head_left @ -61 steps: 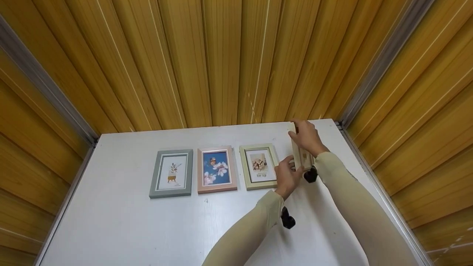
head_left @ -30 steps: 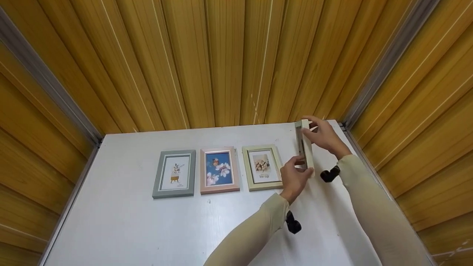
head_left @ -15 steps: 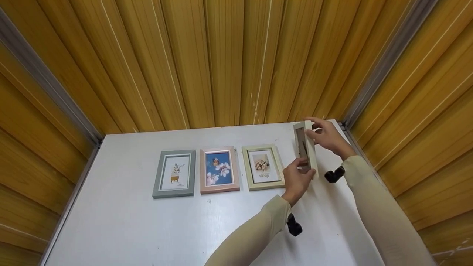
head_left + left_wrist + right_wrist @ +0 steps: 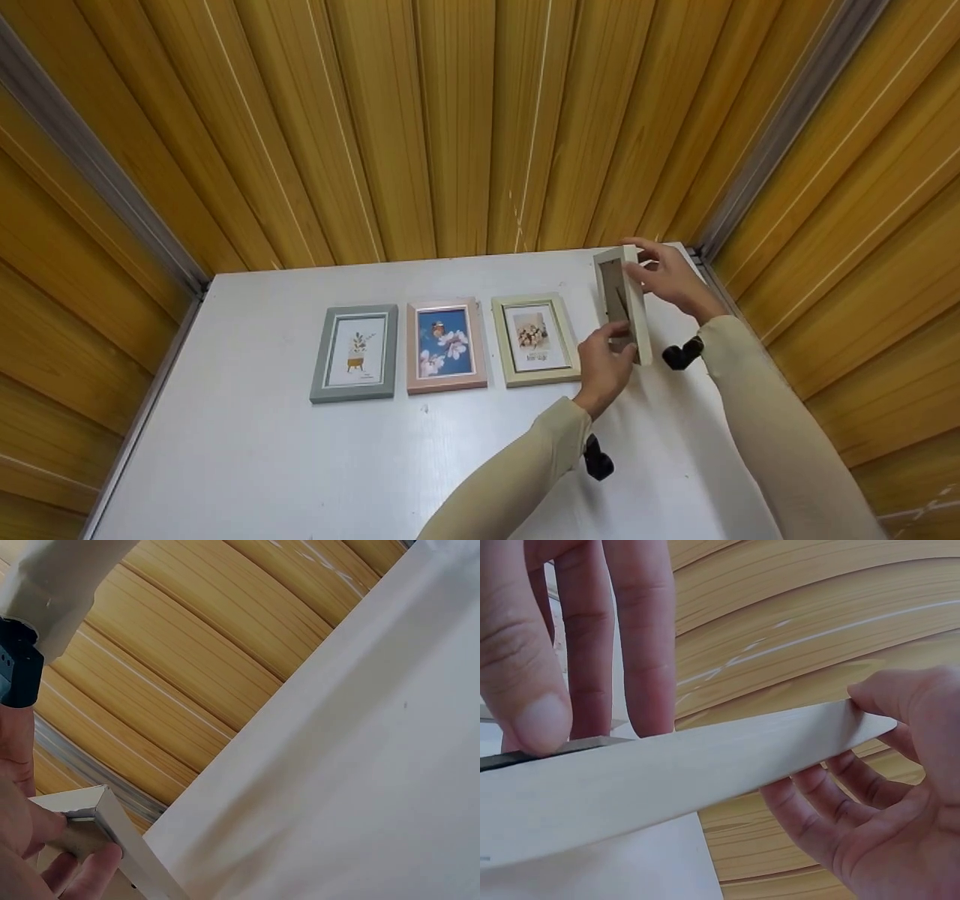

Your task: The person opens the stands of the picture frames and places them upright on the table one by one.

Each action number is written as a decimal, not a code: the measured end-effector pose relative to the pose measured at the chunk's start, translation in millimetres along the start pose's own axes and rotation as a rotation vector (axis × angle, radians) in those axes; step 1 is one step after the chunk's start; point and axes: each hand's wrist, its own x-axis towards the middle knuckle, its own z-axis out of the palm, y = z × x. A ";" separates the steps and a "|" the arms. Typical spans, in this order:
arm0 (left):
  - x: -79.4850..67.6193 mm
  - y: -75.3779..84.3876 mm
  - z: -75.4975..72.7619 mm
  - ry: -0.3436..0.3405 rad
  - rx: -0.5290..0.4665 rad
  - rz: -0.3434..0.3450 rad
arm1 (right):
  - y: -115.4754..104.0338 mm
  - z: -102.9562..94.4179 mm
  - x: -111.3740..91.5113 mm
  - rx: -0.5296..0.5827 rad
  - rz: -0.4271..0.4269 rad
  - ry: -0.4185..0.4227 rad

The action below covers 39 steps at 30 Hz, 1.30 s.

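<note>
A cream picture frame [image 4: 637, 319] is held upright and edge-on at the right, its grey-brown back [image 4: 612, 289] and slanted stand leg showing. My right hand [image 4: 669, 282] grips its upper right edge, thumb at the side and fingers behind. Low on the frame, my left hand [image 4: 602, 367] grips the bottom part, fingers at the lower back by the stand leg. Close up in the left wrist view, fingers [image 4: 90, 870] lie against a brown piece at the frame's corner. The right wrist view has both hands along the pale frame edge [image 4: 667, 772]. The picture side faces away, hidden.
Three framed pictures stand in a row on the white surface [image 4: 262, 450]: grey-green [image 4: 319, 360], pink [image 4: 412, 352] and light green [image 4: 501, 337], the last close to my left hand. Wood-patterned panels [image 4: 450, 127] rise behind and at both sides. Black wrist cameras hang below both wrists.
The cream frame has turned in my hands, from edge-on to showing its back and stand leg. Both hands have shifted slightly right with it. The other three frames stay put.
</note>
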 end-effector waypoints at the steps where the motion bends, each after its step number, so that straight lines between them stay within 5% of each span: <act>1: 0.1 0.3 0.0 -0.008 -0.001 -0.010 | 0.2 -0.5 0.0 0.002 0.005 0.001; 8: 0.4 2.2 -0.6 -0.027 0.003 -0.041 | 1.4 -3.0 0.8 0.014 0.003 -0.002; 15: 3.0 5.1 -7.7 -0.034 0.041 0.002 | -0.7 -5.8 -0.4 0.026 -0.004 0.000; 22: 9.1 5.9 -18.8 -0.054 0.072 0.035 | 27.2 -10.5 12.6 0.048 -0.030 0.005; 39: 23.9 -2.1 -53.1 0.032 0.253 0.084 | 37.1 -17.9 12.7 -0.010 -0.004 0.007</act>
